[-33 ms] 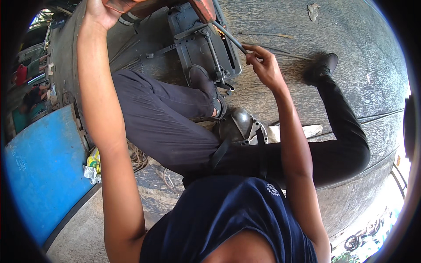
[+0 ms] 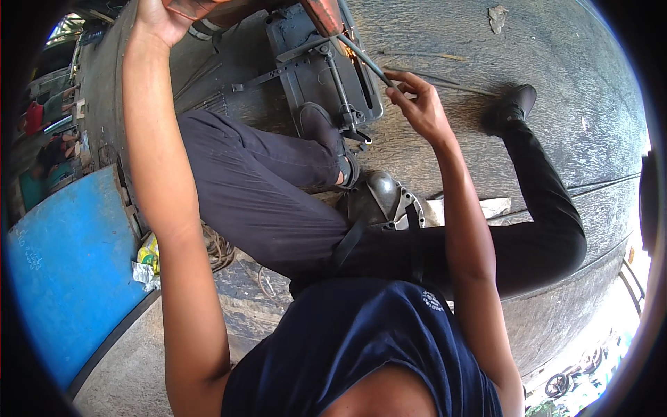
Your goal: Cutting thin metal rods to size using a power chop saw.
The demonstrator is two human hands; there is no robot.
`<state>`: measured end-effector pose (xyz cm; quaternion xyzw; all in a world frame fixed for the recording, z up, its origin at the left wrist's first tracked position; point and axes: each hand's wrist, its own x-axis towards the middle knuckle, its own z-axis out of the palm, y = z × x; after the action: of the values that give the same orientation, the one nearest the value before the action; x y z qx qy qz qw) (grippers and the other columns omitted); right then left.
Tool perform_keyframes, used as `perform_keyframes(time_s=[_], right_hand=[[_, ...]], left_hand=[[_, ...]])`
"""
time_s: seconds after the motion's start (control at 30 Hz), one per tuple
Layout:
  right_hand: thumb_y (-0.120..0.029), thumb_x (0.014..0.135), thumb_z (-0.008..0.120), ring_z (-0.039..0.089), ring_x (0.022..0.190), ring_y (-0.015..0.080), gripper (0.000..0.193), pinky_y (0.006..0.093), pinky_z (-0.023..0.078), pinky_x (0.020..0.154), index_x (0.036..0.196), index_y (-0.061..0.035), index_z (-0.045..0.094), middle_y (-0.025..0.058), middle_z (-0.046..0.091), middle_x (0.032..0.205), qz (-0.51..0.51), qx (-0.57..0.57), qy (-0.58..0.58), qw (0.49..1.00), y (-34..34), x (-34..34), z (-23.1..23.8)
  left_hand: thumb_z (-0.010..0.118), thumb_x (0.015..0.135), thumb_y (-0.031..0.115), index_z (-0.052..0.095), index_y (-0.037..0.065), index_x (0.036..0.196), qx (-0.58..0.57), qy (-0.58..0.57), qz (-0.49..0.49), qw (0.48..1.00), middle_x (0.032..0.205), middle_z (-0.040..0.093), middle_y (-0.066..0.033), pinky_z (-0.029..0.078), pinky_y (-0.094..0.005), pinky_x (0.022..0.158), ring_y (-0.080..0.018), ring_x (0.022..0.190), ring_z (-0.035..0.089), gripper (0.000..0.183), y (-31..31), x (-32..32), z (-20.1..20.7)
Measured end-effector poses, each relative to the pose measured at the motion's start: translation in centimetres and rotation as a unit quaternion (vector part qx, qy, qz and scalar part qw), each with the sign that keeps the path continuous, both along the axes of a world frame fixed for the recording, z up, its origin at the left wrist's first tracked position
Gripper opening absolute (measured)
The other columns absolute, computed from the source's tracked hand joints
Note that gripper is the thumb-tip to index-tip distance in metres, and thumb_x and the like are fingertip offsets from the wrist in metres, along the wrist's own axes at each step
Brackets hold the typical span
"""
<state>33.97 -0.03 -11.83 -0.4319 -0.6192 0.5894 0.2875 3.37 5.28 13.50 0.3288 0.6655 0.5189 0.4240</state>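
A cut-off saw with a dark metal base stands on the floor ahead of me. Its orange-red guard reaches out of the top of the picture. At the top left, my left hand is closed on the saw's orange-red handle, its fingertips partly cut off by the edge. My right hand pinches the end of a thin grey metal rod. That rod slants up to the left, its far end hidden under the guard. Small orange sparks glow beside it. A clamp screw crosses the base.
My shod foot rests against the base. A dark metal cover lies between my legs. Loose rods lie right of the saw. A blue panel and a yellow packet are at left, a crumpled scrap far right.
My right hand has shifted very slightly on the rod, and the sparks beside the guard look a little brighter. My left hand stays in place.
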Motion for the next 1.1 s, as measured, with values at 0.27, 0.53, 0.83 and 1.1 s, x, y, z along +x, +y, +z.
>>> perform_keyframes(time_s=[0.27, 0.53, 0.83, 1.1], right_hand=[[-0.013, 0.09, 0.069, 0.054, 0.07, 0.0071, 0.032, 0.0273, 0.045, 0.065, 0.121, -0.005, 0.065, 0.0032, 0.068, 0.077, 0.02, -0.049, 0.053, 0.997, -0.3, 1.3, 2.1], [-0.019, 0.095, 0.063, 0.053, 0.065, 0.0064, 0.034, 0.0259, 0.044, 0.06, 0.126, -0.0047, 0.063, 0.0033, 0.067, 0.074, 0.012, -0.075, 0.007, 0.997, 0.4, 1.4, 1.2], [-0.016, 0.094, 0.061, 0.06, 0.068, 0.0104, 0.035, 0.0298, 0.049, 0.066, 0.126, -0.0034, 0.064, 0.0072, 0.07, 0.078, 0.006, -0.041, -0.028, 0.999, 0.5, 0.6, -0.1], [-0.019, 0.092, 0.067, 0.067, 0.087, 0.0193, 0.034, 0.0337, 0.052, 0.076, 0.124, -0.0061, 0.066, 0.0157, 0.072, 0.095, -0.022, 0.062, -0.069, 0.995, 0.7, 0.0, -0.6]], left_hand=[[0.062, 0.085, 0.044, 0.058, 0.001, 0.108, 0.001, -0.005, -0.011, 1.0, 0.074, 0.062, -0.0099, 0.058, -0.0341, 0.063, -0.0176, 0.056, 0.062, 0.05, -0.1, -0.2, 0.0], [0.063, 0.087, 0.042, 0.058, 0.002, 0.11, 0.005, -0.039, -0.051, 0.998, 0.073, 0.061, -0.0093, 0.058, -0.0351, 0.063, -0.0174, 0.053, 0.06, 0.046, 0.1, -0.5, 0.1], [0.065, 0.087, 0.039, 0.058, 0.002, 0.112, 0.004, -0.062, -0.097, 0.993, 0.073, 0.06, -0.0083, 0.057, -0.0346, 0.06, -0.0166, 0.053, 0.06, 0.045, 0.4, -1.2, 0.4], [0.062, 0.085, 0.044, 0.056, -0.001, 0.113, 0.003, -0.002, 0.028, 1.0, 0.074, 0.059, -0.0097, 0.056, -0.0304, 0.056, -0.0173, 0.055, 0.06, 0.053, 0.0, -0.1, -0.1]])
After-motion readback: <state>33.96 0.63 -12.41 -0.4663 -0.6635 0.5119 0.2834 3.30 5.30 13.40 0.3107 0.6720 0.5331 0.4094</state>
